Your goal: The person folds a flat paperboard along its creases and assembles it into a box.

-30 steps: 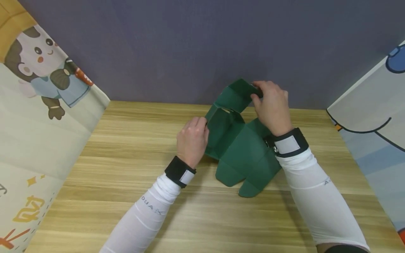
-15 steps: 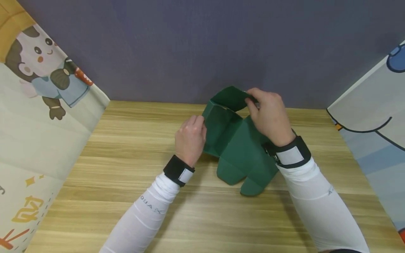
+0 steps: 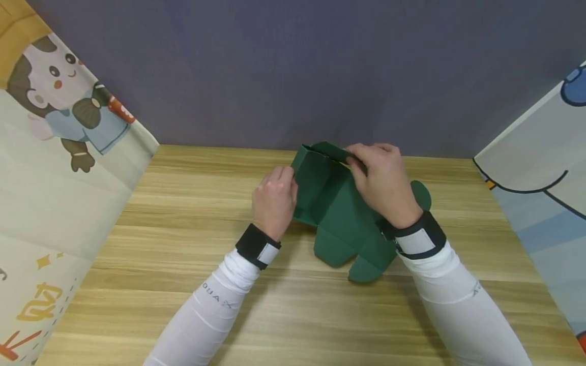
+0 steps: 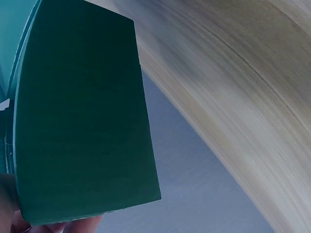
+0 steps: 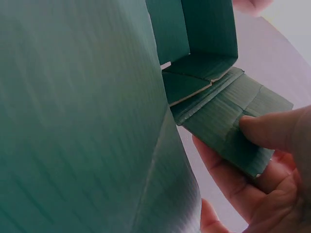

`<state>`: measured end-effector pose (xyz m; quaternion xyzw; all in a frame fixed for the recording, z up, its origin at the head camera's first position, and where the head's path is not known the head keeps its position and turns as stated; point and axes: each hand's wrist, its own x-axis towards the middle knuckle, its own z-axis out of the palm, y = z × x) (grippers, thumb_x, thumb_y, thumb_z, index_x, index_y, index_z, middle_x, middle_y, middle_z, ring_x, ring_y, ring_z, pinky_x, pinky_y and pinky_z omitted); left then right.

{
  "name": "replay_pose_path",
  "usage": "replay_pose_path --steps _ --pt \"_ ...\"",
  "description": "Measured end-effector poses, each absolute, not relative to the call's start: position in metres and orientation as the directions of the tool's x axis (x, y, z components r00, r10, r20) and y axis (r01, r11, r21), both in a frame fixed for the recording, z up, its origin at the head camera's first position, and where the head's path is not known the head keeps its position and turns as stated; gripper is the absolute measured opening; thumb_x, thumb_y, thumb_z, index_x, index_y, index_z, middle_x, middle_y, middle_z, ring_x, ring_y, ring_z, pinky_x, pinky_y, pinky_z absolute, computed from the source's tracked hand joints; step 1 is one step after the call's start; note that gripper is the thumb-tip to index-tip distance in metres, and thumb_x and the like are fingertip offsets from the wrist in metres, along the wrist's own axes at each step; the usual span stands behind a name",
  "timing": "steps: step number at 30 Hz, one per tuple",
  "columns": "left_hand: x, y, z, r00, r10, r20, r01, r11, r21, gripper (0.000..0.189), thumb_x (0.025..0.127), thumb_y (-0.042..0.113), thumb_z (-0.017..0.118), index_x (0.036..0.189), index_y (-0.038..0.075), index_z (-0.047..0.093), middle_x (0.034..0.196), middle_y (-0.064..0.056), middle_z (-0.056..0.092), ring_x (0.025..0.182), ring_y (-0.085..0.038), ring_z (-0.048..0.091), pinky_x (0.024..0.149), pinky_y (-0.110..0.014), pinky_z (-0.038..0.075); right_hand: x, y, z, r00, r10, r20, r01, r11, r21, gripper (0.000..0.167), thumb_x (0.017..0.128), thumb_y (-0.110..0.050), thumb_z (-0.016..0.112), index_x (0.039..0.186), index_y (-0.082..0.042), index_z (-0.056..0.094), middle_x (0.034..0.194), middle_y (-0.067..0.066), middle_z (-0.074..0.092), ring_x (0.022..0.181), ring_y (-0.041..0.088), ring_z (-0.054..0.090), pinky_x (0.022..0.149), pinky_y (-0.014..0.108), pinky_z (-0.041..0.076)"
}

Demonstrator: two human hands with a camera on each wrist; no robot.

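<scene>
A green cardboard box (image 3: pixel 341 223), partly folded with its flaps spread, stands on the wooden table. My left hand (image 3: pixel 275 198) grips its left wall near the upper edge; in the left wrist view a green side panel (image 4: pixel 87 116) fills much of the picture, fingertips showing below it. At the far end my right hand (image 3: pixel 382 183) pinches a flap, thumb on one face and fingers behind. The right wrist view shows that creased flap (image 5: pixel 228 116) bent outward from the box's open end. Two rounded tabs extend toward the front, and another rounded tab (image 3: pixel 421 194) shows right of my right hand.
The wooden table (image 3: pixel 192 203) meets a dark grey-blue upright panel (image 3: pixel 256 71) just behind the box. Printed cloths, one with a cartoon figure (image 3: pixel 64 91), border the left and right sides.
My right hand has moved down and slightly left, swinging the far flap down toward the box opening. My left hand has shifted only slightly left, keeping its grip.
</scene>
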<state>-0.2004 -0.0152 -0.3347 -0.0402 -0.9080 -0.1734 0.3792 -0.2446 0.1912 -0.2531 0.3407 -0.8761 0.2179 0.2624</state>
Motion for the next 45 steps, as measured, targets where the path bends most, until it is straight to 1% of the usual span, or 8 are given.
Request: replay_pose_path --steps 10,17,20,24,27,31,39,45 --pt "-0.202 -0.015 -0.336 -0.716 -0.061 0.696 0.205 0.934 0.293 0.005 0.085 0.004 0.064 0.087 0.008 0.061 0.085 -0.004 0.066 0.065 -0.019 0.063 0.051 -0.034 0.054 -0.238 0.193 -0.26 -0.632 -0.533 0.563 -0.724 0.665 -0.183 0.015 0.092 -0.014 0.064 0.105 -0.01 0.069 0.095 0.008 0.073 0.082 0.025 0.068 0.101 0.056 0.039" --pt "-0.202 -0.015 -0.337 -0.714 -0.064 0.698 0.207 0.932 0.297 0.005 0.085 0.005 0.064 0.086 0.008 0.061 0.084 -0.004 0.065 0.065 -0.02 0.063 0.051 -0.035 0.053 -0.236 0.197 -0.263 -0.669 -0.601 0.438 -0.726 0.654 -0.212 0.026 0.088 -0.017 0.063 0.114 -0.015 0.062 0.105 0.003 0.071 0.08 0.022 0.066 0.113 0.066 0.013" --pt "-0.202 -0.014 -0.338 -0.714 -0.062 0.698 0.206 0.933 0.294 0.005 0.085 0.005 0.064 0.086 0.009 0.061 0.084 -0.004 0.065 0.065 -0.02 0.063 0.051 -0.035 0.053 -0.237 0.198 -0.264 -0.67 -0.629 0.395 -0.729 0.657 -0.191 0.033 0.085 -0.025 0.069 0.116 -0.017 0.06 0.106 0.003 0.071 0.085 0.023 0.068 0.114 0.067 0.007" --pt "-0.202 -0.013 -0.338 -0.716 -0.057 0.696 0.202 0.937 0.285 0.005 0.086 0.005 0.064 0.087 0.009 0.061 0.085 -0.004 0.066 0.065 -0.02 0.064 0.05 -0.034 0.053 -0.238 0.197 -0.265 -0.668 -0.652 0.36 -0.734 0.656 -0.174 0.045 0.082 -0.045 0.073 0.117 -0.019 0.061 0.109 0.002 0.071 0.093 0.023 0.068 0.113 0.069 0.004" --pt "-0.202 -0.012 -0.339 -0.719 -0.053 0.693 0.201 0.939 0.28 0.005 0.086 0.005 0.064 0.087 0.009 0.061 0.085 -0.004 0.066 0.066 -0.02 0.064 0.05 -0.034 0.054 -0.239 0.196 -0.268 -0.666 -0.649 0.368 -0.734 0.659 -0.166 0.044 0.084 -0.049 0.071 0.115 -0.02 0.064 0.112 0.002 0.07 0.098 0.022 0.067 0.113 0.069 0.004" --pt "-0.201 -0.011 -0.339 -0.72 -0.044 0.693 0.209 0.938 0.276 0.005 0.085 0.004 0.064 0.086 0.009 0.062 0.084 -0.004 0.066 0.065 -0.019 0.063 0.05 -0.033 0.053 -0.24 0.195 -0.272 -0.655 -0.631 0.415 -0.731 0.668 -0.14 0.033 0.086 -0.038 0.072 0.112 -0.019 0.064 0.112 0.004 0.07 0.098 0.024 0.067 0.112 0.069 0.011" --pt "-0.195 -0.01 -0.338 -0.713 -0.021 0.701 0.223 0.941 0.255 0.006 0.084 0.004 0.066 0.088 0.008 0.063 0.083 -0.004 0.066 0.065 -0.019 0.064 0.049 -0.033 0.053 -0.241 0.186 -0.281 -0.66 -0.582 0.475 -0.686 0.724 -0.067 0.047 0.081 -0.032 0.079 0.117 -0.014 0.055 0.097 0.004 0.066 0.085 0.022 0.064 0.106 0.067 0.024" --pt "-0.191 -0.009 -0.338 -0.707 -0.006 0.707 0.227 0.945 0.235 0.006 0.084 0.004 0.065 0.088 0.008 0.062 0.084 -0.004 0.067 0.067 -0.019 0.064 0.049 -0.034 0.053 -0.239 0.179 -0.285 -0.677 -0.543 0.496 -0.647 0.761 -0.05 0.049 0.081 -0.033 0.078 0.12 -0.012 0.057 0.1 0.007 0.066 0.082 0.026 0.063 0.103 0.063 0.027"
